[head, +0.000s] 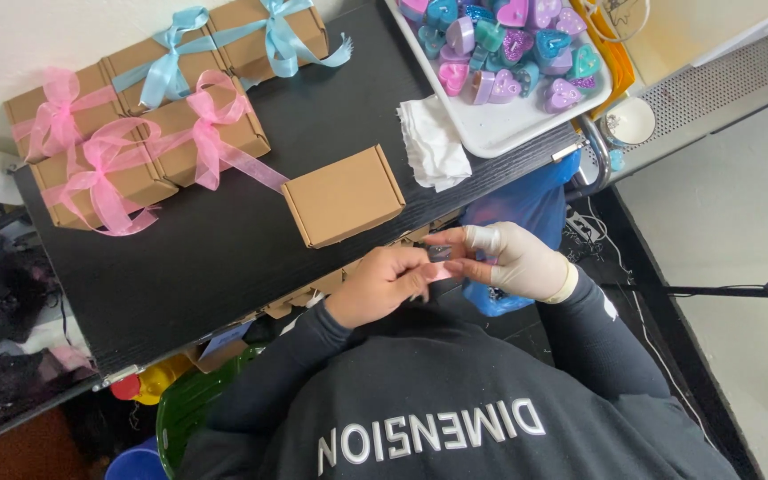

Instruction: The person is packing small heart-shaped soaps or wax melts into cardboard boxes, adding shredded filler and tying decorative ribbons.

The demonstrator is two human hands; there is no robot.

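Across the middle of the view runs a black bench [224, 267], set at a slant, and the person in a dark long-sleeved top leans over its near edge. At the bench's far left sit five brown cardboard boxes: three tied with pink ribbon bows [135, 151] and two tied with light blue ribbon bows [224, 44], packed close together. A white tray [508, 129] rests at the far right corner of the bench, heaped with small heart-shaped pieces [508, 44] in pink, purple and teal, some glittery. Just beside the tray's near-left corner lies a folded white cloth [433, 142]. Nearer the person, apart from the ribboned ones, stands a plain closed cardboard box [344, 196] with no ribbon. A blue plastic bag [526, 213] hangs below the bench's right end.

Both hands meet just off the near edge of the bench, in front of the plain box. The left hand [384, 284] is bare, its fingers curled and pressed on a small pink piece [442, 271] — only a sliver of it shows between the two hands. The right hand [513, 262] wears a pale glove, with a white wrap on one finger, and its fingers close on the same small piece from the other side.
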